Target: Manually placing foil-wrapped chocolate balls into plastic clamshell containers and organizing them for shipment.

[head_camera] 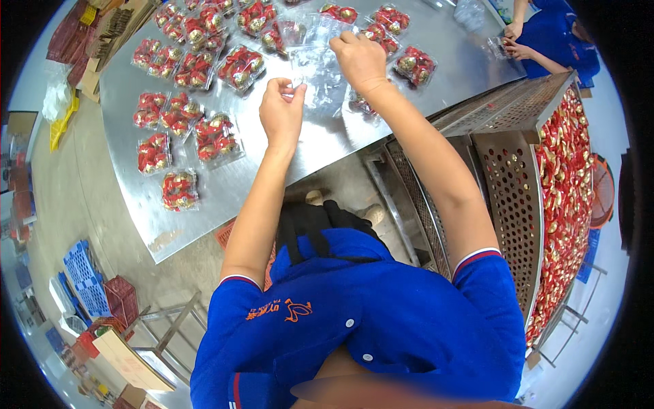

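My left hand (283,113) is over the steel table, thumb and forefinger pinched at the near left edge of a clear plastic bag (318,76). Farther out, my right hand (360,60) is curled above the bag's right side; its fingertips are turned away, so a hold on the film cannot be made out. Shiny, overlapping film hides where one bag ends. Filled clear packs of red-and-gold wrapped pieces surround both hands: one pack (241,67) lies left of the bag, another (415,66) right of my right hand. One more pack (361,102) is partly covered by my right forearm.
Several more packs (218,137) are spread over the left of the steel table (204,225). To my right stands a perforated metal bin (511,204) heaped with loose red-and-gold wrapped pieces (564,214). A co-worker's hands (516,48) hold a clear pack at the far right corner.
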Available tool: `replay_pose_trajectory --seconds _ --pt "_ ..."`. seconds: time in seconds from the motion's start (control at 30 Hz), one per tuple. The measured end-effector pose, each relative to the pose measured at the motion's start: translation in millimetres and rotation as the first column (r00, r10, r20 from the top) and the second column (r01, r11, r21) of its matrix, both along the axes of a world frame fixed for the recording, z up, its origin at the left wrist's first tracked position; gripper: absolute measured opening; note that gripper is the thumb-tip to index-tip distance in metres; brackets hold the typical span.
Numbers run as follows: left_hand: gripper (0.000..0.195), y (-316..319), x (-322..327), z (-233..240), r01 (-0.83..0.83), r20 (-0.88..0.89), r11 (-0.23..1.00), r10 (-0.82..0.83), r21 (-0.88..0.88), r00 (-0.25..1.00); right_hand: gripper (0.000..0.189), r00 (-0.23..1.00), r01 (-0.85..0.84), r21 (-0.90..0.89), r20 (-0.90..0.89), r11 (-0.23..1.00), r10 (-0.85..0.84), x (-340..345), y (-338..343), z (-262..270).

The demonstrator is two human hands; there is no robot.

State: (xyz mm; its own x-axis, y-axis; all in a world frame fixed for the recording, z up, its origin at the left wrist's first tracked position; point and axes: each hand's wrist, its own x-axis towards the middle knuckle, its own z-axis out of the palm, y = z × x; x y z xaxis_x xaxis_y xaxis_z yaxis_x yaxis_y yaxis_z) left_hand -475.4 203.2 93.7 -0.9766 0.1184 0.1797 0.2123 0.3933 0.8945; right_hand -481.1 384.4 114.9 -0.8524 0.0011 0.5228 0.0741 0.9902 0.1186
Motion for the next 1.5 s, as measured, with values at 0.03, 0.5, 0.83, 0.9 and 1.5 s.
replay_pose_trajectory --seconds 0.03,0.5,0.83,0.9,1.5 --pt "0.027 0 -4 3 0.013 0.075 1.000 -0.014 0.007 0.997 0.013 1.000 -0.012 0.000 -0.011 1.000 0.012 1 -2 2" --pt "0.029 -75 13 -33 -0.006 0.199 1.000 0.004 0.011 0.980 0.027 0.994 -0.088 -0.916 -0.103 0.390 -0.018 74 -61 -30" --pt "0.026 -14 -22 -36 0.063 -0.275 0.977 -0.118 -0.202 0.954 0.031 0.987 -0.117 -0.986 -0.130 0.121 -0.097 61 -45 -26" --pt "0.025 -10 -28 -40 0.124 0.005 0.964 -0.126 -0.236 0.992 0.036 0.995 -0.065 -0.994 -0.072 0.086 -0.072 58 -37 -36" --pt "0.016 -127 46 -50 0.188 0.397 0.980 -0.145 -0.070 0.906 0.044 0.818 0.570 -0.541 0.448 0.619 -0.362 55 -21 -40"
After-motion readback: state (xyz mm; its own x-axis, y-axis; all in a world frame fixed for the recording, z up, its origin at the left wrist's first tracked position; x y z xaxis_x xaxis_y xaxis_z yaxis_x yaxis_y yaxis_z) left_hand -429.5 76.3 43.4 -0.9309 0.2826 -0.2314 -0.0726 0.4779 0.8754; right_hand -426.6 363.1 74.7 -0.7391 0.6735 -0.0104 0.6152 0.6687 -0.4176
